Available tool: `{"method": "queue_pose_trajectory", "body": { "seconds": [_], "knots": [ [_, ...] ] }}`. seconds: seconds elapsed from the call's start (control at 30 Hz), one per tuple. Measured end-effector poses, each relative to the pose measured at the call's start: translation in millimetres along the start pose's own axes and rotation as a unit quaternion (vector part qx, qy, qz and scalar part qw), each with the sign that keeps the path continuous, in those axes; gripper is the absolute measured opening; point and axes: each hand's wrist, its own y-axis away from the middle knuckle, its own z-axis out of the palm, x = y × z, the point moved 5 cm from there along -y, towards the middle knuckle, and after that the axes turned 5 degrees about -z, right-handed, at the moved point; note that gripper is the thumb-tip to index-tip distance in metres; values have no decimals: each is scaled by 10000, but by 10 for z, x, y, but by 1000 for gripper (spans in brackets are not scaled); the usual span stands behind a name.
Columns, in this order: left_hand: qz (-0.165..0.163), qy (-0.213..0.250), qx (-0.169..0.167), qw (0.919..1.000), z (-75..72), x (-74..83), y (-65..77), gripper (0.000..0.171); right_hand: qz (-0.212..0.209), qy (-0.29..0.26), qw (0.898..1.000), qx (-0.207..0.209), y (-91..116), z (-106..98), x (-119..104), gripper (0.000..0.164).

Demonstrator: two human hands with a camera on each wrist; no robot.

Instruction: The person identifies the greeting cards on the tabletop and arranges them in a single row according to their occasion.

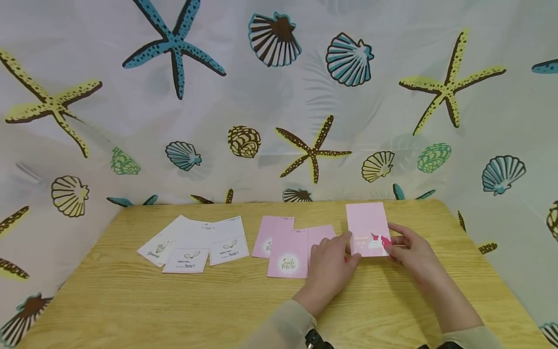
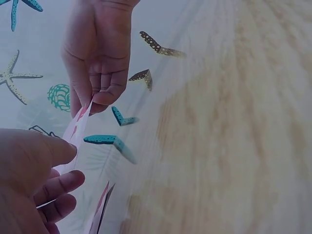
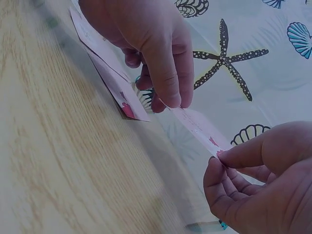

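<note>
Both hands hold a pink card (image 1: 366, 223) with a white unicorn near its bottom, raised above the right part of the table. My left hand (image 1: 329, 264) pinches its left edge between thumb and fingers. At the lower right corner, the right hand (image 1: 414, 254) grips it the same way. The right wrist view shows the card (image 3: 197, 127) nearly edge-on, stretched between the two hands. Just left of the left hand lie several pink cards: one in front reading "Smile More" (image 1: 287, 264), one behind it (image 1: 273, 230), and another (image 1: 320, 235) partly hidden by the hand.
Farther left on the wooden table (image 1: 174, 310), several white cards overlap, two with wings and "heart" lettering (image 1: 185, 261) and one tilted (image 1: 161, 245). A curtain (image 1: 209, 111) printed with starfish and shells hangs behind the table's back edge and along its sides.
</note>
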Motion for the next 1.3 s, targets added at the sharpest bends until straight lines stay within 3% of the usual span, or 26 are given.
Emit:
{"method": "queue_pose_trajectory", "body": {
  "seconds": [0.27, 0.5, 0.6, 0.9, 1.3],
  "knots": [
    [68, 277, 173, 9994, -18, 21, 11, 20, 69, 59, 9999, 98, -3, -15, -14, 65],
    [64, 288, 122, 9995, 31, 89, -14, 39, 1, 94, 9998, 147, 26, -72, 15, 64],
    [51, 262, 48, 9996, 83, 133, -35, 40, -53, 179, 9997, 130, 48, -116, 34, 64],
    [276, 30, -129, 9995, 209, 286, -95, 14, -185, 896, 9957, 110, 21, -321, 71, 62],
    [377, -313, -266, 9984, 404, 540, -279, 37, -133, 1443, 9893, 178, -38, -651, 157, 64]
  ]
}}
